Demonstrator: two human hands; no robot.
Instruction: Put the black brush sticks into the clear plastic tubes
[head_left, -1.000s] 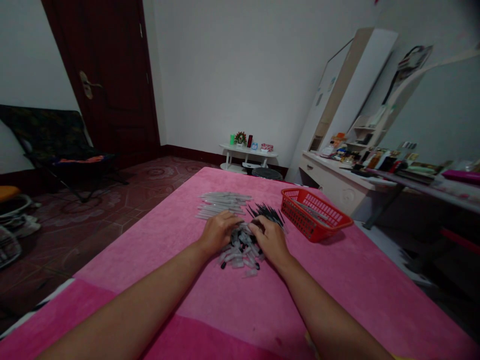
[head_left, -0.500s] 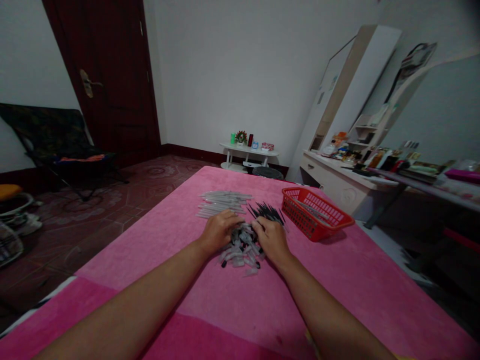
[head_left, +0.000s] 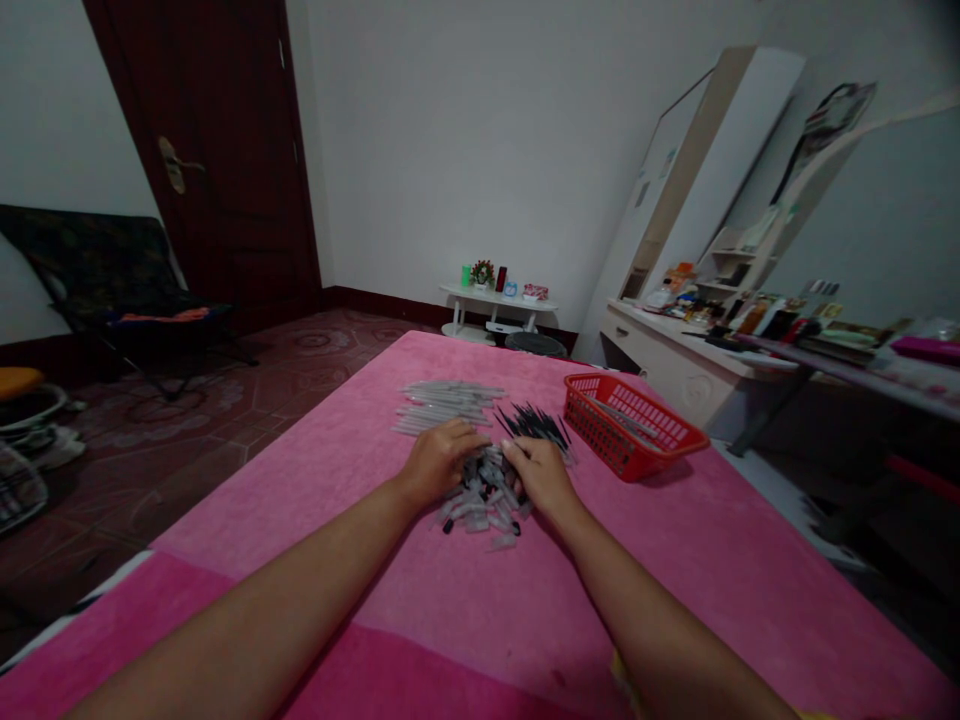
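Note:
My left hand and my right hand rest side by side on a heap of small clear and black pen parts on the pink cloth. Both hands have their fingers curled down into the heap; what they pinch is hidden. Behind my left hand lies a row of clear pen barrels. Behind my right hand lies a bundle of black refills.
A red plastic basket holding a few pens stands right of the heap. Beyond the pink surface are a small white side table, a cluttered dressing table at right, a dark folding chair and a door at left.
Both hands stay on the heap; my right hand has shifted slightly up and left, and the fingers have worked among the parts.

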